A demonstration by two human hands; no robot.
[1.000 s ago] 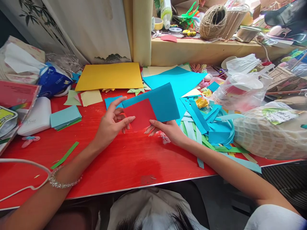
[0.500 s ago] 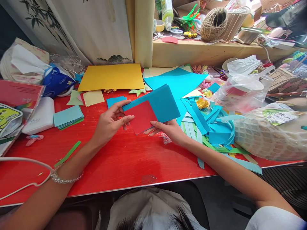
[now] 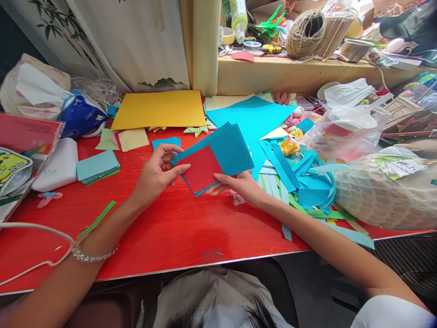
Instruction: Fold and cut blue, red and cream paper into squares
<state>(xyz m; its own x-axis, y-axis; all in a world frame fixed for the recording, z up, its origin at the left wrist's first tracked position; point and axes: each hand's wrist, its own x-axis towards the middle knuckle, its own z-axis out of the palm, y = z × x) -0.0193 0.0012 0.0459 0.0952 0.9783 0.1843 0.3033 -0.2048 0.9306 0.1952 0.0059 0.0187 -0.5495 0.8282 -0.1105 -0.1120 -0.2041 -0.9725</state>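
Note:
Between my hands, above the red table, is a layered blue sheet of paper (image 3: 235, 148) with a smaller red piece of paper (image 3: 200, 169) lying on its near left part. My left hand (image 3: 160, 168) pinches both papers at their left edge, thumb on the red one. My right hand (image 3: 235, 184) grips them from below right, its thumb on the red piece's corner and its fingers partly hidden underneath. A narrow blue margin shows along the red piece's lower edges. Behind my left hand lies a small blue paper (image 3: 166, 142).
A stack of light-blue cards (image 3: 98, 166) and a green strip (image 3: 97, 218) lie left on the red table (image 3: 164, 241). Behind are a yellow sheet (image 3: 159, 109) and a large blue sheet (image 3: 251, 116). Cut paper strips (image 3: 297, 177) and a netted bag (image 3: 389, 191) are at right.
The blue layers have shifted against the red piece, so blue now shows below its lower edges. The upper layers look slightly fanned. Both hands keep their grip, with little movement.

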